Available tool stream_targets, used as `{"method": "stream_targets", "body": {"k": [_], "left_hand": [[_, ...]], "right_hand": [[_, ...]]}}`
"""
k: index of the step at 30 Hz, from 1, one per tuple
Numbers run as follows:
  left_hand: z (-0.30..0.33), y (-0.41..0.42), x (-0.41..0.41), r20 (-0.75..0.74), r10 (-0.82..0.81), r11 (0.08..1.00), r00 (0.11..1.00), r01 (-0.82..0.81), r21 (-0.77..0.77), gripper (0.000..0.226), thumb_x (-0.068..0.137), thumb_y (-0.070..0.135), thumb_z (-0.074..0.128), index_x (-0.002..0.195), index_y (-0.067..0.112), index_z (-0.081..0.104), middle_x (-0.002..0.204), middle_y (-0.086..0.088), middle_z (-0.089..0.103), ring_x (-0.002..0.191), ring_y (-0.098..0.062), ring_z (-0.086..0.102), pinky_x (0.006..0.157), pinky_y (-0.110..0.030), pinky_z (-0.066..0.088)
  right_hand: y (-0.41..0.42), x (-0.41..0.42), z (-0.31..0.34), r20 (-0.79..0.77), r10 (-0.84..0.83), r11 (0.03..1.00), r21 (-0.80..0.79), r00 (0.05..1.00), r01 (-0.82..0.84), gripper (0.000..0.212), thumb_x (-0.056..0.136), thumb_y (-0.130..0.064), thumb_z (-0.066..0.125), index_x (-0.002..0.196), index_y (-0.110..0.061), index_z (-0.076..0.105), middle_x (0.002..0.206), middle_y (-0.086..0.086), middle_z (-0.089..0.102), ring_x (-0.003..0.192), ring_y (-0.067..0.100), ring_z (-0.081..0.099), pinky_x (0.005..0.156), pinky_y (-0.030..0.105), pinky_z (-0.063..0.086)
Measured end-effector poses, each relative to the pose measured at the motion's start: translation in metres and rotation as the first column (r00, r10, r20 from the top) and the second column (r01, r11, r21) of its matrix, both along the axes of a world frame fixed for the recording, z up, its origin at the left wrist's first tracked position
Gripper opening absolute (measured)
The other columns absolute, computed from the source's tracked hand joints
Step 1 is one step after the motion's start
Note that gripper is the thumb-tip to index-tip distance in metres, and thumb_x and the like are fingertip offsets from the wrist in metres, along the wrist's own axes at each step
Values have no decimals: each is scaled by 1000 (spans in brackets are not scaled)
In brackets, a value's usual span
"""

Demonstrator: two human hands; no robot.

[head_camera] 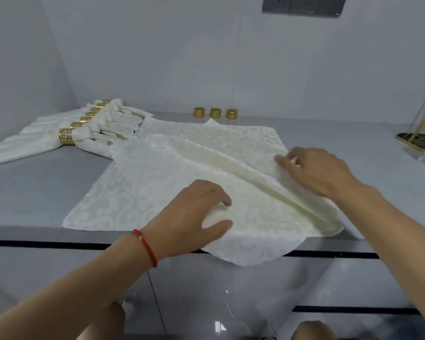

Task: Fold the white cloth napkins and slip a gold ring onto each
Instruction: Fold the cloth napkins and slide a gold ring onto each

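A white patterned napkin lies spread on the grey counter, with a raised fold running diagonally across its right half and its near corner hanging over the front edge. My left hand pinches the cloth near the front edge between thumb and fingers. My right hand grips the far end of the fold with curled fingers. Three loose gold rings stand in a row at the back of the counter. Another flat napkin lies under the one I hold.
Several folded napkins with gold rings lie fanned in a row at the back left. A gold wire stand on a dark base sits at the right edge. A grey wall socket panel hangs above.
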State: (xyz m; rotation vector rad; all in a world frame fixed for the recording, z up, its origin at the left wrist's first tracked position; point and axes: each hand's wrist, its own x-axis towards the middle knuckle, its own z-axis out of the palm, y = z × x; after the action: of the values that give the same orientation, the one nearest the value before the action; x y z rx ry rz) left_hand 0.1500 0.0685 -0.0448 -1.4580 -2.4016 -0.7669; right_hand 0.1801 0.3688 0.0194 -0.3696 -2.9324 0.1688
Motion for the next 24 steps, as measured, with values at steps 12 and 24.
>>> {"method": "stream_targets", "body": {"k": [12, 24], "left_hand": [[-4, -23, 21, -57, -58, 997, 997, 61, 40, 21, 100, 36, 50, 101, 23, 66, 98, 13, 66, 92, -11, 60, 80, -37, 51], [26, -53, 38, 206, 239, 945, 949, -276, 175, 29, 104, 40, 38, 82, 25, 48, 57, -1, 49, 51, -20, 47, 52, -39, 38]], "right_hand": [[-60, 68, -43, -81, 686, 727, 60, 723, -684, 25, 96, -60, 55, 102, -37, 64, 95, -21, 60, 87, 1, 56, 81, 28, 45], [-112, 84, -12, -96, 654, 729, -185, 750, -660, 54, 87, -62, 67, 134, -50, 41, 107, -28, 59, 94, 1, 60, 76, 19, 49]]}}
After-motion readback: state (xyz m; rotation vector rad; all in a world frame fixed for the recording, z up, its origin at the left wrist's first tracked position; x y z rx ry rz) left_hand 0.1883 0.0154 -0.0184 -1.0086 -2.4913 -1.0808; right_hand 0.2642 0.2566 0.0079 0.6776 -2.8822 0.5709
